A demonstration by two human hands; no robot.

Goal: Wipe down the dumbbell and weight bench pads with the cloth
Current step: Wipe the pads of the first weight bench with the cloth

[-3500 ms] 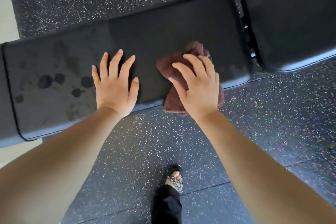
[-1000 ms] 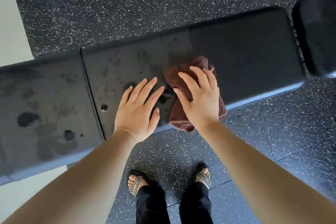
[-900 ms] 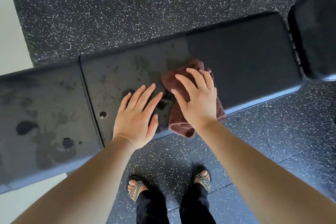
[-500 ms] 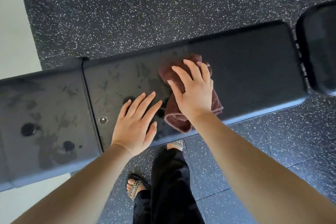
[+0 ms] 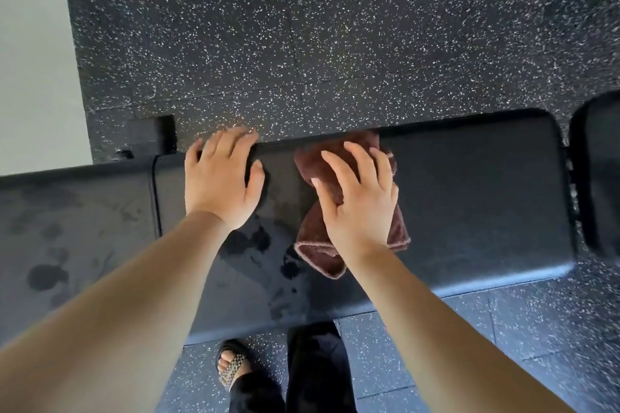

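Right hand (image 5: 359,201), fingers spread, has pushed the folded maroon terry cloth (image 5: 315,255) from the near lip of the long bench pad (image 5: 469,204) to its far edge. The left hand (image 5: 219,178) has moved up too and braces flat, fingers close together, tips past that edge. Dark wet blotches (image 5: 255,241) on the smooth black vinyl nearer the person suggest this rounded-cornered section is only half wiped; no dumbbell is in view.

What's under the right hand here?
The right hand presses a bunched brown cloth onto the black bench pad. The pad surface beneath the cloth is hidden.
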